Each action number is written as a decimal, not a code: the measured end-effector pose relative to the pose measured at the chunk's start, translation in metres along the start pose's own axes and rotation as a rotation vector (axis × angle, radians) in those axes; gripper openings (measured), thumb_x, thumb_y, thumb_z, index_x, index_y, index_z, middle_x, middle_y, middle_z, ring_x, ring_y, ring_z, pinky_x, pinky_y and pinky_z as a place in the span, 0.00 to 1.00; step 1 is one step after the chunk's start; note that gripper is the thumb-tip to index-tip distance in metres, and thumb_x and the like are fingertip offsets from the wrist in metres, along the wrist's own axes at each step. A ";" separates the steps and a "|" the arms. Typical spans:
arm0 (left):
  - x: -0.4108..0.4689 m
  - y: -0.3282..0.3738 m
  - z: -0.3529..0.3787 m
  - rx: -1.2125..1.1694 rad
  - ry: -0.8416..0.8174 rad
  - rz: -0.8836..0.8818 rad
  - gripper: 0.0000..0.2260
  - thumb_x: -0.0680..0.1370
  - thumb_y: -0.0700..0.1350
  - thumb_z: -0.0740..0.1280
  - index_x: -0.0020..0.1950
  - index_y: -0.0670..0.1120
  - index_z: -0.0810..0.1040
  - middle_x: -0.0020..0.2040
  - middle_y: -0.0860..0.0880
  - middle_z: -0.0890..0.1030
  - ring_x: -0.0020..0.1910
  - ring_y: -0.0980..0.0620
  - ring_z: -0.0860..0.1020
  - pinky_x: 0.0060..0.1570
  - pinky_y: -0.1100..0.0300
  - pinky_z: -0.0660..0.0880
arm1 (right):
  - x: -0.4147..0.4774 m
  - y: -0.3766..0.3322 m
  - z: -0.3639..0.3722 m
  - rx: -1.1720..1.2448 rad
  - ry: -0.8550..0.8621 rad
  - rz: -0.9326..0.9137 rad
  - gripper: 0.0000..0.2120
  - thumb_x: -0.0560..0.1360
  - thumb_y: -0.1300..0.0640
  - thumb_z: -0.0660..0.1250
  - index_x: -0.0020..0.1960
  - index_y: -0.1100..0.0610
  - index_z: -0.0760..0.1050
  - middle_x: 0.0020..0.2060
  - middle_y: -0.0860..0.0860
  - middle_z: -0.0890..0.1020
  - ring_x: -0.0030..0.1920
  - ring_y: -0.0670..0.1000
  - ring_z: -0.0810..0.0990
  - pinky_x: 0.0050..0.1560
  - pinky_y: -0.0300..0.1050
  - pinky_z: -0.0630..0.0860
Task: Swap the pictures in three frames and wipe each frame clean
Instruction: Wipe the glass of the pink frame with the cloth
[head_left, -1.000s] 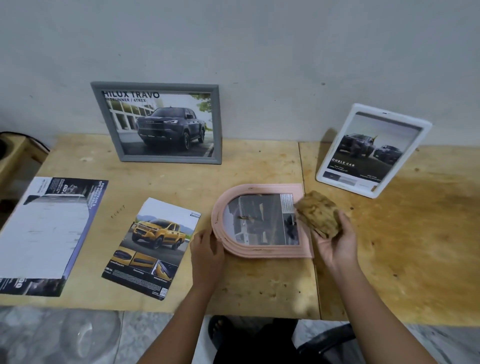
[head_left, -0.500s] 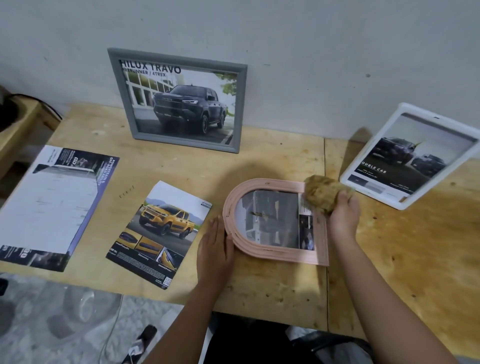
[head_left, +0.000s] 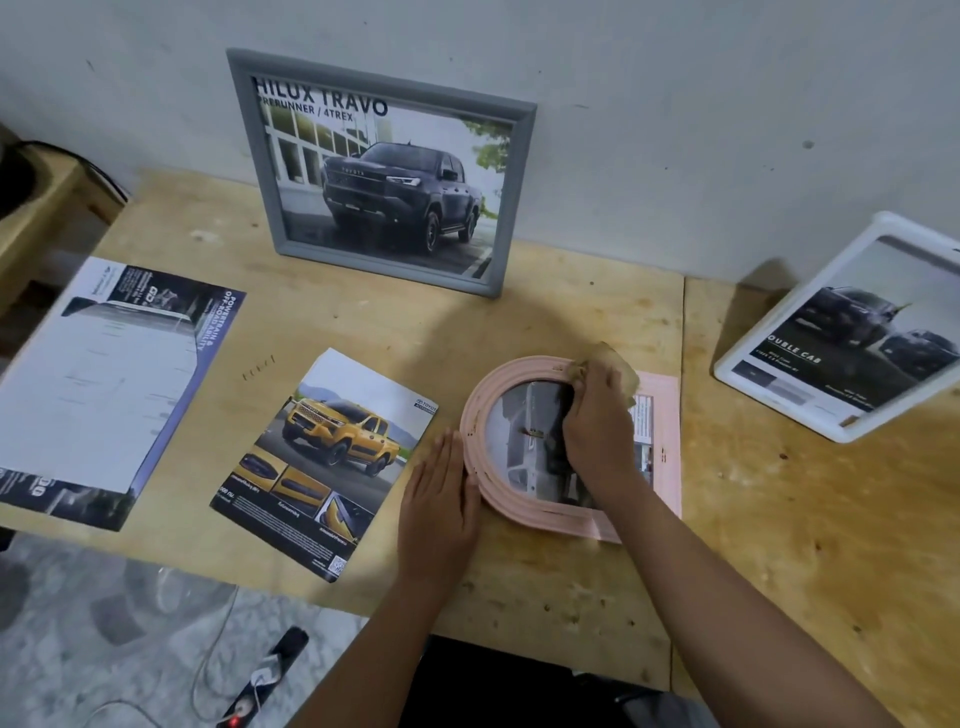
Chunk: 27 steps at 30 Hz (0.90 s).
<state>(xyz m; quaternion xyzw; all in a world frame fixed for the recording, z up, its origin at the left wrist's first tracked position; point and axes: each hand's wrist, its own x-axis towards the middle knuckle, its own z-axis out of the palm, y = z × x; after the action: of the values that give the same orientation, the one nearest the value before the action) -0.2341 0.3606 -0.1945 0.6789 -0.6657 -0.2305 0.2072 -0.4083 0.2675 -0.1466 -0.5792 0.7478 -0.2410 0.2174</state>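
At table (head_left: 779, 519) centre, the pink arched frame (head_left: 524, 514) lies flat, left hand (head_left: 439, 499) bracing its curved edge with straight fingers, right hand (head_left: 597, 421) clutching a sponge (head_left: 618, 364) on its top rim: wiping apparently under way, with 2 picture-filled frames, grey (head_left: 261, 156) and white (head_left: 779, 317), leaning at the wall, status unclear.

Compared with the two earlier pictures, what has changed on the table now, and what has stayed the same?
The right hand, gripping the sponge, moved left from the straight end of the pink frame to its far rim, and now lies over the glass. The left hand stayed flat against the arched end. The grey frame and the white frame kept their places against the wall.
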 end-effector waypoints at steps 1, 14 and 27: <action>0.000 0.000 0.000 0.003 0.001 0.000 0.25 0.79 0.53 0.48 0.74 0.45 0.60 0.73 0.55 0.59 0.74 0.59 0.55 0.73 0.60 0.53 | 0.000 -0.006 0.002 -0.026 -0.025 -0.020 0.10 0.80 0.60 0.52 0.56 0.62 0.68 0.54 0.61 0.73 0.47 0.62 0.75 0.41 0.49 0.69; 0.000 0.001 -0.002 0.017 0.003 0.016 0.25 0.79 0.52 0.47 0.74 0.44 0.62 0.73 0.51 0.63 0.73 0.55 0.59 0.72 0.65 0.48 | -0.008 -0.059 0.029 -0.249 -0.341 -0.199 0.17 0.79 0.66 0.51 0.66 0.65 0.66 0.58 0.62 0.76 0.58 0.60 0.75 0.50 0.48 0.69; 0.003 -0.005 -0.002 0.014 -0.037 -0.001 0.25 0.79 0.54 0.48 0.73 0.44 0.65 0.73 0.47 0.66 0.73 0.49 0.62 0.71 0.63 0.46 | -0.042 -0.059 0.013 -0.191 -0.615 -0.376 0.07 0.78 0.59 0.58 0.51 0.63 0.70 0.51 0.60 0.76 0.44 0.58 0.74 0.42 0.50 0.68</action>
<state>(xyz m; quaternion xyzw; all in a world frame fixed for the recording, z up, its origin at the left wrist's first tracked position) -0.2283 0.3575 -0.1959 0.6763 -0.6706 -0.2384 0.1897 -0.3459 0.2945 -0.1189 -0.7694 0.5472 -0.0208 0.3288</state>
